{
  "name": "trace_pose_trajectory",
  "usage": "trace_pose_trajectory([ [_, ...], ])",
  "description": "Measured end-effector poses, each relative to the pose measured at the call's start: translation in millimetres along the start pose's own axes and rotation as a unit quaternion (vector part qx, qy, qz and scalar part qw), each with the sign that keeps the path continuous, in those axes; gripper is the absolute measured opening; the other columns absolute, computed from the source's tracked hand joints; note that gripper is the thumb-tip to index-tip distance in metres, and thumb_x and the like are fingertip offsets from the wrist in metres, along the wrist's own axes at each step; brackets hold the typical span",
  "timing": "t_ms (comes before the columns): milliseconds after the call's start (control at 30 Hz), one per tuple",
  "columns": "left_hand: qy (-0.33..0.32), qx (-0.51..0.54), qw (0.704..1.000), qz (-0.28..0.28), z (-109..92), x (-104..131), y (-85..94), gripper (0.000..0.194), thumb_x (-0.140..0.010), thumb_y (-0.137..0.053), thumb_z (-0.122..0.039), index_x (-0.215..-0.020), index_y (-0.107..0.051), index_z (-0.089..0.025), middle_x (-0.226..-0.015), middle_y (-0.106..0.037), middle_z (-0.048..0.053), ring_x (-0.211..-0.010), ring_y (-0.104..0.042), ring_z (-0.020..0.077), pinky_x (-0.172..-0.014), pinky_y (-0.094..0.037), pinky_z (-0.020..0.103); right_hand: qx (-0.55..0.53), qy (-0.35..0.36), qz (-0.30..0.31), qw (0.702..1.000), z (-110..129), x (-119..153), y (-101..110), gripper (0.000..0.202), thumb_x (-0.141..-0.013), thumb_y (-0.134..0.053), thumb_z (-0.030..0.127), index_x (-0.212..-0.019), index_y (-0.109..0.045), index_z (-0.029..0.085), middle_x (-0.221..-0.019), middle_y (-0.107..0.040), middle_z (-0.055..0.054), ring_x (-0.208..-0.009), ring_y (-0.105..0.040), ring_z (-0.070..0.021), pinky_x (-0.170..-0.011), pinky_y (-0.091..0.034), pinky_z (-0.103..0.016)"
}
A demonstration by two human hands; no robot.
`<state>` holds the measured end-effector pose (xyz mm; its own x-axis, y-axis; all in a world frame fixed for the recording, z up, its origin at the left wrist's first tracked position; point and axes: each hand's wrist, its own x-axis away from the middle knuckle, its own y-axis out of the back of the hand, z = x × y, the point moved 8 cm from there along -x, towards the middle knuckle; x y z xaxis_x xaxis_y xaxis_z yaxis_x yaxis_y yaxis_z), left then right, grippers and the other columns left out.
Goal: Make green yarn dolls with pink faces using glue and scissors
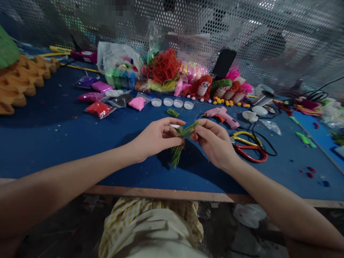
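Note:
Above the blue tabletop, my left hand (158, 138) is closed around a bundle of green yarn (176, 156), whose loose ends hang below the fingers. A small white piece (175, 126) shows between its thumb and fingers; its kind is hard to tell. My right hand (215, 141) pinches the other end of the green strands, drawn out to the right between both hands. Just beyond them lies a short tuft of green yarn (172, 113). A pink glue gun (221, 115) and scissors with yellow and red handles (248, 147) rest near my right hand.
Small yarn-haired dolls (202, 87) stand at the back beside a dark phone (224, 63). Orange-red yarn (165, 66), clear round lids (168, 102) and bagged coloured clay (100, 109) lie along the back. A black cable (268, 143) loops at right; an orange egg-tray shape (21, 84) stands left.

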<state>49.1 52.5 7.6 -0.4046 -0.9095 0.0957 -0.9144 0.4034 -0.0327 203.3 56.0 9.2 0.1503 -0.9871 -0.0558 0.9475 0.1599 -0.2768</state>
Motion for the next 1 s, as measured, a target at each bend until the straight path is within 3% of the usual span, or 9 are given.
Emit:
trace_pose_trajectory([
  [100,0.025,0.004,1.0,0.002,4,0,-1.1,0.027,-0.07,-0.084,-0.023,-0.094,-0.076,-0.014,-0.089,-0.078,0.002,-0.083,-0.07,0.0138,-0.084,-0.051,0.029,0.001,0.0,-0.025,1.0,2,-1,2,0.035,-0.06,-0.098,0.042,-0.077,-0.075,0.022,-0.071,-0.067,0.005,-0.062,-0.058,-0.0058,-0.064,-0.047,-0.019],
  [233,0.029,-0.007,0.999,0.013,4,1,-3.5,0.009,-0.076,-0.08,-0.024,-0.078,-0.077,-0.016,-0.078,-0.075,0.0,-0.075,-0.066,0.0109,-0.075,-0.049,0.025,0.013,0.022,-0.035,0.999,7,-1,3,0.037,-0.06,-0.098,0.045,-0.075,-0.074,0.022,-0.068,-0.064,0.006,-0.061,-0.058,-0.0057,-0.062,-0.048,-0.019],
  [467,0.082,0.089,0.992,0.021,10,2,-5.7,0.021,-0.072,-0.089,-0.028,-0.075,-0.073,-0.014,-0.069,-0.071,-0.001,-0.066,-0.068,0.0094,-0.067,-0.051,0.021,0.035,0.059,-0.058,0.996,8,-3,11,0.034,-0.065,-0.096,0.048,-0.078,-0.077,0.023,-0.067,-0.066,0.005,-0.062,-0.059,-0.0065,-0.06,-0.047,-0.02],
  [700,0.08,0.129,0.988,-0.003,9,0,-2.5,0.026,-0.071,-0.091,-0.03,-0.08,-0.073,-0.014,-0.073,-0.068,-0.003,-0.064,-0.066,0.0079,-0.069,-0.053,0.022,0.075,0.071,-0.046,0.994,11,-1,11,0.037,-0.074,-0.09,0.048,-0.1,-0.077,0.024,-0.075,-0.071,0.003,-0.065,-0.059,-0.0081,-0.061,-0.046,-0.022],
  [833,0.054,0.105,0.993,0.007,6,0,-2.7,0.026,-0.075,-0.088,-0.035,-0.083,-0.073,-0.015,-0.075,-0.069,-0.003,-0.068,-0.064,0.0083,-0.069,-0.049,0.023,0.124,0.044,-0.024,0.991,8,0,6,0.037,-0.071,-0.092,0.047,-0.081,-0.069,0.02,-0.059,-0.058,0.007,-0.053,-0.049,-0.0061,-0.051,-0.038,-0.021],
  [1000,-0.005,0.011,1.0,0.015,-1,2,-3.8,0.025,-0.077,-0.085,-0.035,-0.082,-0.071,-0.015,-0.075,-0.069,-0.001,-0.074,-0.061,0.0118,-0.074,-0.046,0.026,0.159,0.045,0.027,0.986,2,2,-2,0.024,-0.073,-0.091,0.042,-0.081,-0.08,0.022,-0.079,-0.076,0.0,-0.067,-0.063,-0.0105,-0.064,-0.051,-0.024],
])
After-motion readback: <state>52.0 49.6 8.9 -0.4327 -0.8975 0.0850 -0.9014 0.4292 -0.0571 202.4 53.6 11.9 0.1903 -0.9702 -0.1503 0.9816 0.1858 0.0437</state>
